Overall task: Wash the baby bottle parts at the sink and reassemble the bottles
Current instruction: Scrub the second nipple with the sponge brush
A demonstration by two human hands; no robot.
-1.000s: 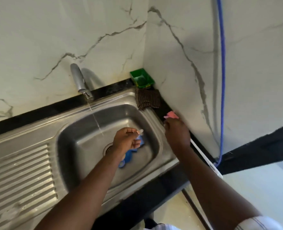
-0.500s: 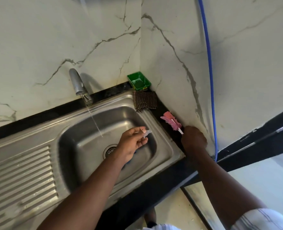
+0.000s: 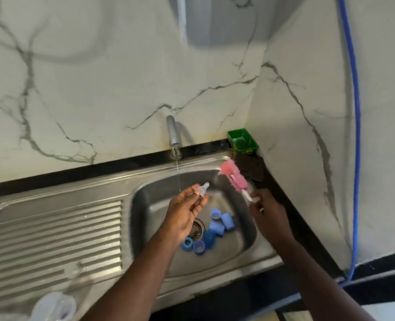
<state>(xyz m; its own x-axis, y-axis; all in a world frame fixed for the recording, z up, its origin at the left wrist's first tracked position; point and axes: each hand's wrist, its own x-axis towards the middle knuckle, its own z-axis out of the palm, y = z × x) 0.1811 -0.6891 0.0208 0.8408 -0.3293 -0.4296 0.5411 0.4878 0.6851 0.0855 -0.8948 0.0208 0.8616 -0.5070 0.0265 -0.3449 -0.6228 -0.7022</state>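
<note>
Left hand (image 3: 187,213) pinching seemingly clear teat (image 3: 203,189), right hand (image 3: 267,213) gripping pink brush (image 3: 234,176)

The brushed steel sink (image 3: 245,249) shines dully, the blue caps (image 3: 217,230) look like smooth plastic, and the pink brush (image 3: 234,176) is spongy.

Two white, grey-veined marble-look panels, the rear wall (image 3: 99,77) and the right wall (image 3: 307,66), meet in a vertical corner. A black desk (image 3: 76,174) strip runs along their base. A blue hose (image 3: 356,158) hangs down the right wall. In the corner sits a green tray (image 3: 242,140), with a dark checked cloth (image 3: 252,167) just before it. Soft grey shadow crosses the rear wall's top.
</note>
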